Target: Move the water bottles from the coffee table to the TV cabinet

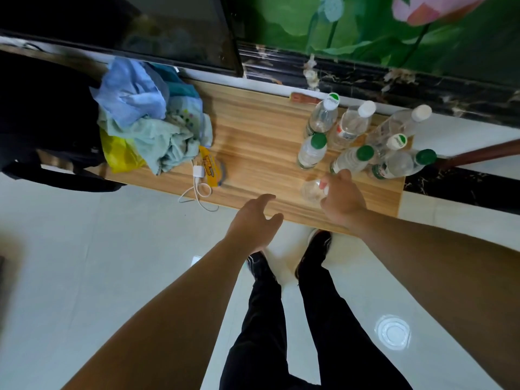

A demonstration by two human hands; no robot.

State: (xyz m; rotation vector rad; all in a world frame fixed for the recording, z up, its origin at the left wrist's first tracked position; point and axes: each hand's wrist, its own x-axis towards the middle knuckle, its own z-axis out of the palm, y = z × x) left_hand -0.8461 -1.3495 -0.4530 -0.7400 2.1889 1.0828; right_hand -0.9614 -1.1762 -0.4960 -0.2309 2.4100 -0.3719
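Several clear water bottles [351,128] with green or white caps stand clustered at the right end of the wooden TV cabinet top [261,130]. My right hand [342,197] is closed around the top of one more clear bottle [311,191], which stands near the cabinet's front edge, just in front of the cluster. My left hand [254,222] hovers over the front edge of the cabinet to the left of that bottle, fingers spread and holding nothing.
A heap of blue and green cloth with a yellow bag [149,122] fills the cabinet's left part, beside a black bag [47,116]. A white charger with cable [198,178] and a yellow packet [211,168] lie nearby. A TV screen [168,29] stands behind. My shoes [313,253] are on pale tiles.
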